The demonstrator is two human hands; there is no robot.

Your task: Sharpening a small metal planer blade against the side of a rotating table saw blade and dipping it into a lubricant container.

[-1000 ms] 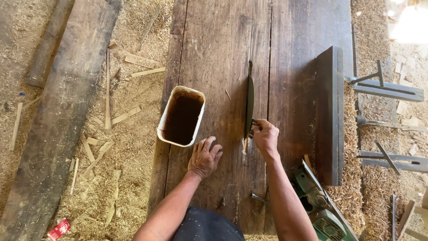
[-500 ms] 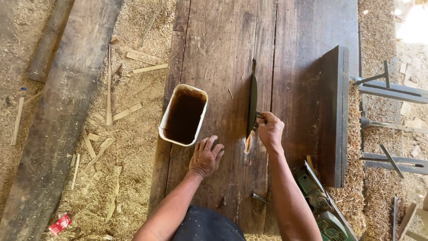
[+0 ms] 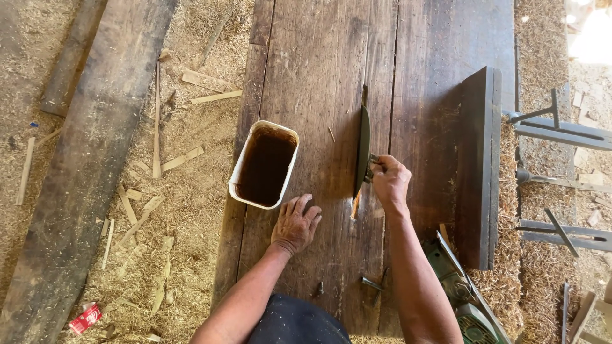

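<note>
— Since the workbench fills most of the view, what sits on it?

— A dark upright board at the right edge, then a white tub of brown liquid, then a long dark blade lying on the planks.

— And the hands?

— The left hand rests flat, fingers spread, just below the tub. The right hand pinches a small brush against the blade's side. The blade looks dark and coated already; I can't tell how much remains.
</note>
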